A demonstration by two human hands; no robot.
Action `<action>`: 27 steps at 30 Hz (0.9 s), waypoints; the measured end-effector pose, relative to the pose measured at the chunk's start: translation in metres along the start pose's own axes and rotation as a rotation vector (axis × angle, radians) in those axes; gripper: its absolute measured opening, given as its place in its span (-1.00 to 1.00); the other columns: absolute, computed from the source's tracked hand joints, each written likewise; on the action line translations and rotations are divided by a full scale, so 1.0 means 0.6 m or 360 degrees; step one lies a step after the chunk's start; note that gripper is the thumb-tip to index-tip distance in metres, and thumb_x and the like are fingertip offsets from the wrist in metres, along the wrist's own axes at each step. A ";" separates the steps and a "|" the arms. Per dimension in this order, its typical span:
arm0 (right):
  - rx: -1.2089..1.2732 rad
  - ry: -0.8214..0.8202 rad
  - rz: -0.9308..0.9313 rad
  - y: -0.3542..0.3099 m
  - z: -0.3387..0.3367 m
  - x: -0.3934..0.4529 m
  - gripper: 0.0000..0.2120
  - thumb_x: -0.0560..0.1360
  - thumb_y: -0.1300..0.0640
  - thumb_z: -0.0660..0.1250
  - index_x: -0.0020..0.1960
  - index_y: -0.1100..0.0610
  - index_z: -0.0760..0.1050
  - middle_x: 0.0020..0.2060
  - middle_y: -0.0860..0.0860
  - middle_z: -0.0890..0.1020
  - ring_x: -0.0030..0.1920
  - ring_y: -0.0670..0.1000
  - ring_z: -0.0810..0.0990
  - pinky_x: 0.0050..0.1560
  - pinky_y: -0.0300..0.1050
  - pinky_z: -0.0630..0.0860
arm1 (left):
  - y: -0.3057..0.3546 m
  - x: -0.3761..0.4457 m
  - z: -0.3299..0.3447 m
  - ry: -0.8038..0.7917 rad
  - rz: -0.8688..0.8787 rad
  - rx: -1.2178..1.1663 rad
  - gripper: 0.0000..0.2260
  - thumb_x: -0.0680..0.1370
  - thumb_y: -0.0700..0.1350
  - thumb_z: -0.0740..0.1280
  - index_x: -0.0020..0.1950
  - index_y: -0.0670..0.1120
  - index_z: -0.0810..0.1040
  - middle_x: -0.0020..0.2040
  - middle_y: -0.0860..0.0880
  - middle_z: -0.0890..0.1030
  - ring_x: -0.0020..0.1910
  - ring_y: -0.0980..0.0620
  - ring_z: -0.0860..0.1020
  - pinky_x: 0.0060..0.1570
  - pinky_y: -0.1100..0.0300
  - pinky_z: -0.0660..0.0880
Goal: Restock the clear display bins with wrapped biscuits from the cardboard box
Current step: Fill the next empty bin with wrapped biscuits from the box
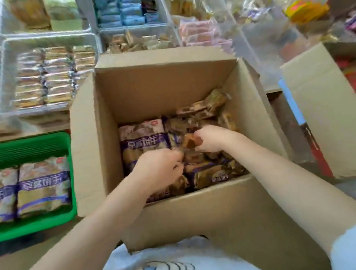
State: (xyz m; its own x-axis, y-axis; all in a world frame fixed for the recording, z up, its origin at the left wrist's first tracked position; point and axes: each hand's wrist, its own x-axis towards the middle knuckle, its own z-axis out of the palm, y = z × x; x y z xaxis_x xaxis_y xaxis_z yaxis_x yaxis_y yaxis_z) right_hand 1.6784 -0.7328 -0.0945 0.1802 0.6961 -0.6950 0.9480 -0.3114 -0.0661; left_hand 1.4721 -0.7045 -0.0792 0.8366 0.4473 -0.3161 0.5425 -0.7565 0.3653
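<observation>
Both forearms enter from the bottom edge and reach down into the open cardboard box [189, 85], which sits directly in front of the person. Left hand [158, 169]: fingers curled down among the wrapped biscuits [207, 171] near the box's near-left floor; whether it actually clamps a pack cannot be told, since the fingertips are buried and blurred. Right hand [211, 139]: closed round a small brown pack [189, 141], which sticks out leftward from the fist with its long axis roughly left-right; its far end is inside the palm.

The two hands are close together, right slightly beyond left, not touching.

Loose small packs fill the right half of the box floor, lying at mixed angles. A larger purple-banded bag [143, 138] lies flat at left, long axis running near-to-far, just beyond the left hand.

Left of the box: green basket [23, 146] holding similar purple-banded bags, cut off by the frame edge. Right: a second carton [333, 118], contents indistinct.

Beyond the box: clear display bins [48, 38] with stacked wrapped goods; the bin [141, 41] directly behind the box holds brownish packs. Heavy motion blur, labels unreadable.
</observation>
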 end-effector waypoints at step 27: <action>0.1169 0.0738 -0.0957 -0.060 -0.068 -0.070 -0.44 0.48 0.10 0.50 0.39 -0.12 0.35 0.18 -0.14 0.53 0.11 -0.22 0.52 -0.04 -0.43 0.49 | -0.030 0.004 -0.079 0.0833 -0.0683 -0.1919 -0.55 0.57 0.09 0.41 0.40 0.01 0.42 0.15 -0.01 0.64 -0.04 0.07 0.70 -0.13 0.11 0.66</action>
State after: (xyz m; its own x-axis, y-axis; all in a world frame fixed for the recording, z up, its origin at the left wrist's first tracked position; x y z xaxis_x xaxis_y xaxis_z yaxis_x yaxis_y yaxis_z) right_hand 1.6473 -0.7244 -0.0340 -0.0370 0.9967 -0.0728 0.5509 -0.0404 -0.8336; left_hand 1.4678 -0.6673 -0.0450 0.3743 0.8662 -0.3309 0.2675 0.2408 0.9330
